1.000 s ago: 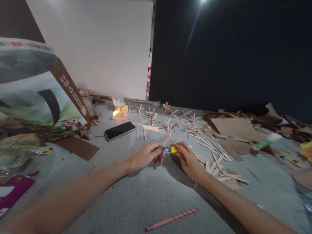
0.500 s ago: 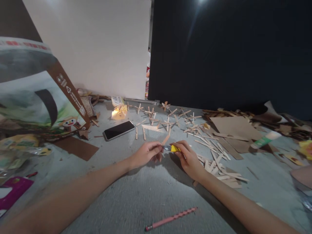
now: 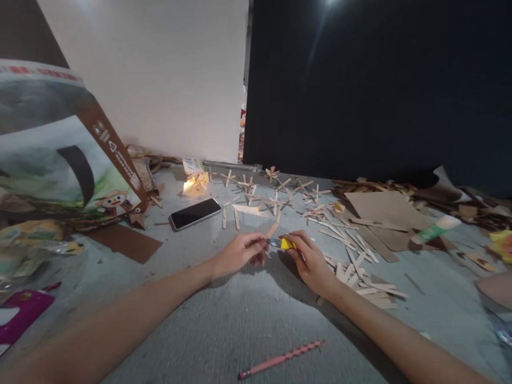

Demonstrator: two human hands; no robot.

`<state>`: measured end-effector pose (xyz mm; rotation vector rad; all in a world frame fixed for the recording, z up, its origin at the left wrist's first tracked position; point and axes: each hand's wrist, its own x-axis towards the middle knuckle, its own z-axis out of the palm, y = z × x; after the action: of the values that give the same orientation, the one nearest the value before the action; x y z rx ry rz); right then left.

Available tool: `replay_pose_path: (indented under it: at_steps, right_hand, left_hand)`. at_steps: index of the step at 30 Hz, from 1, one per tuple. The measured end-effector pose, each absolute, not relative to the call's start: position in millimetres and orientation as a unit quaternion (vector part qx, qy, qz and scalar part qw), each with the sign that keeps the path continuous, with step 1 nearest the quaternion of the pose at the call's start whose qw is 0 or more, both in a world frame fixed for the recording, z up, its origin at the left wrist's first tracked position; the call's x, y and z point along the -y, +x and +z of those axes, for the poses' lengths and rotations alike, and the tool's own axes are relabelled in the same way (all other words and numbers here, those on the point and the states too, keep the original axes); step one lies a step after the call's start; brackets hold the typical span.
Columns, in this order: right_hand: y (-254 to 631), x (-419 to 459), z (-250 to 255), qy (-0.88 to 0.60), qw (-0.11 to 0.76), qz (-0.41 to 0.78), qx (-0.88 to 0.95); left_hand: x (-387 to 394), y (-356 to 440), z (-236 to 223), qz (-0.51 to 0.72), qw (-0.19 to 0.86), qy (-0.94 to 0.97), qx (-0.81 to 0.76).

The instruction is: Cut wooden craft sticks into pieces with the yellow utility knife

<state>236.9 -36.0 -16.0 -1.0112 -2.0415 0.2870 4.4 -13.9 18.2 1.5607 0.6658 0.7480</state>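
My left hand (image 3: 243, 249) pinches a small wooden craft stick (image 3: 273, 230), which juts up and to the right from the fingertips. My right hand (image 3: 306, 255) is closed round a yellow utility knife (image 3: 287, 244). Its grey blade points left and meets the stick beside my left fingertips; whether it is cutting in, I cannot tell. Just beyond the hands lie craft sticks joined into crosses (image 3: 276, 201). A heap of loose craft sticks (image 3: 362, 280) spreads to the right of my right hand.
A phone (image 3: 195, 214) lies left of the sticks. Close to me is a pink pencil (image 3: 282, 359). Cardboard sheets (image 3: 384, 218) and a glue stick (image 3: 436, 229) sit at the right. A large printed bag (image 3: 60, 154) stands at the left. Another person's arm (image 3: 496, 288) shows at the right edge.
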Motion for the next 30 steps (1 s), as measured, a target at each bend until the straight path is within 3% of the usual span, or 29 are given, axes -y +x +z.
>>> replay_pose_path:
  at_steps: [30]
  right_hand:
    - [238.7, 35.4, -17.3, -0.388, 0.425, 0.116, 0.81]
  left_hand:
    - [13.2, 2.6, 13.9, 0.29, 0.58, 0.702, -0.295]
